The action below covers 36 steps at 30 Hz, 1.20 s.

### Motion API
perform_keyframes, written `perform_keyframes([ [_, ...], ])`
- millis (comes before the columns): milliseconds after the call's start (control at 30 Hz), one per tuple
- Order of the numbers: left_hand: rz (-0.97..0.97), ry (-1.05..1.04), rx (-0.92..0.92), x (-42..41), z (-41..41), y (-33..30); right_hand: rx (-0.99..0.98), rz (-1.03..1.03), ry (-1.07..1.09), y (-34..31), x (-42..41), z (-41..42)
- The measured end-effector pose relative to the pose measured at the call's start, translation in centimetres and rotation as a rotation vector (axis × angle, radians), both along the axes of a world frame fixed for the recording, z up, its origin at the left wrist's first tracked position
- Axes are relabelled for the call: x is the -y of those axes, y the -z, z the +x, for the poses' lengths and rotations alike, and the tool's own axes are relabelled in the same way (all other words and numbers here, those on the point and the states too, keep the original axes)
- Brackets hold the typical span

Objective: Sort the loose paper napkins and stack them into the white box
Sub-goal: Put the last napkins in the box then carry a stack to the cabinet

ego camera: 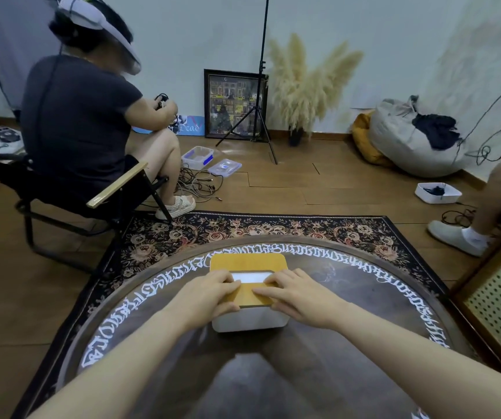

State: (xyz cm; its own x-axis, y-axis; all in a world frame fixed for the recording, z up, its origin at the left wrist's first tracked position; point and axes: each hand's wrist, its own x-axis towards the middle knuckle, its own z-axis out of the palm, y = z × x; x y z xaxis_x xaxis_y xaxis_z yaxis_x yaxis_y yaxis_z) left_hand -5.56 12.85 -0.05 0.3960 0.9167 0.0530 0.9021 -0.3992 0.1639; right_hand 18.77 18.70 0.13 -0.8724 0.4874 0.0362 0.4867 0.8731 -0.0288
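Observation:
A white box [249, 321] stands in the middle of the round dark table [349, 294], topped by a yellow-brown wooden lid [247, 260] with a slot. White napkin paper [250, 278] shows through the slot. My left hand [210, 293] lies over the lid's near left corner, its fingers reaching to the slot's left end and its thumb at the near edge. My right hand [297, 296] lies flat on the lid's near right part, fingers spread and pointing left. No loose napkins show on the table.
The table has a ring of white script and stands on a floral rug [243, 228]. A person sits in a folding chair [116, 189] at far left; another person's leg and shoe [458, 237] are at right. A pegboard panel [497, 294] flanks the table's right side.

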Motion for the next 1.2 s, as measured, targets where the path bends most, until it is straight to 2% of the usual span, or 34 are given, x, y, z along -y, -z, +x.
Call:
perform_keyframes([
  [267,-0.079,-0.040,-0.017,-0.3,0.7,-0.6,0.046,-0.041,0.021,-0.7,-0.1,-0.4],
  [567,-0.071,0.003,0.003,0.9,1.4,-0.9,0.114,-0.011,0.011,-1.4,1.6,0.3],
  [933,-0.069,0.015,0.014,7.6,3.8,-0.8,0.158,-0.008,0.000,-1.9,8.2,3.0],
  [1200,-0.091,-0.005,-0.042,12.1,5.8,-0.7,0.163,0.010,-0.011,-2.2,12.7,5.1],
])
